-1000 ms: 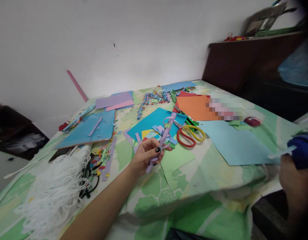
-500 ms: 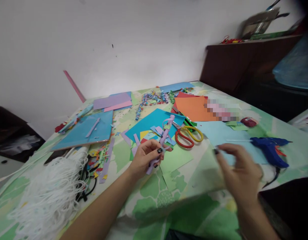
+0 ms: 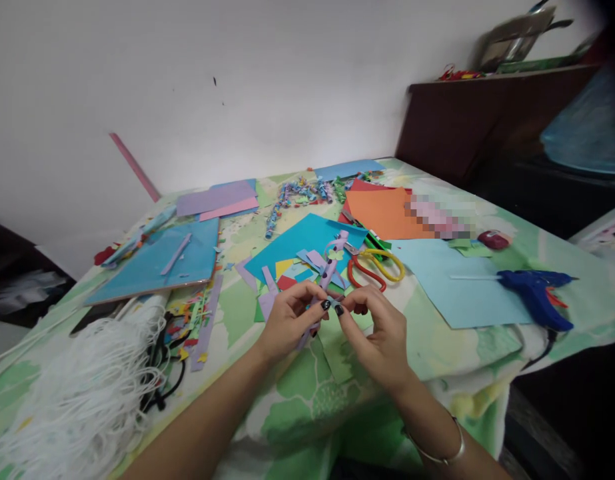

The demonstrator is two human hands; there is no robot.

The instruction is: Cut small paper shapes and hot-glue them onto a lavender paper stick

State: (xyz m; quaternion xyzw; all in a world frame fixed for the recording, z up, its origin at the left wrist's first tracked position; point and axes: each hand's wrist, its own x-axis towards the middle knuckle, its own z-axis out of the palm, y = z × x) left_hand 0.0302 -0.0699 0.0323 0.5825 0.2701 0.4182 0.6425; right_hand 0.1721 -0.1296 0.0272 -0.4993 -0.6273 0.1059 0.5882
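A thin lilac rolled-paper tube [image 3: 329, 268] with dark spots stands tilted in my left hand [image 3: 294, 317], whose fingers close round its lower part. A small green paper flower [image 3: 336, 255] sits on the tube's upper half. Between the fingertips of both hands is a small grey-blue paper piece [image 3: 332, 302], its shape mostly hidden. My right hand [image 3: 380, 330] is closed in a pinch on that piece, against the tube. Just beyond the hands lie scissors [image 3: 370, 270] with red and yellow handles, and loose cut paper scraps [image 3: 287, 283] on a teal sheet [image 3: 282, 243].
A blue glue gun [image 3: 534, 293] lies at right by a pale blue sheet [image 3: 452, 293]. Orange paper [image 3: 377, 213] and paper-decorated rolls [image 3: 287, 203] are farther back. White cord [image 3: 87, 393] heaps at left, below a blue packet of sheets [image 3: 157, 263]. A wall bounds the back.
My right hand has come in from the right to meet my left hand at the tube, and its fingers have closed. My left hand keeps its hold. The view has shifted slightly.
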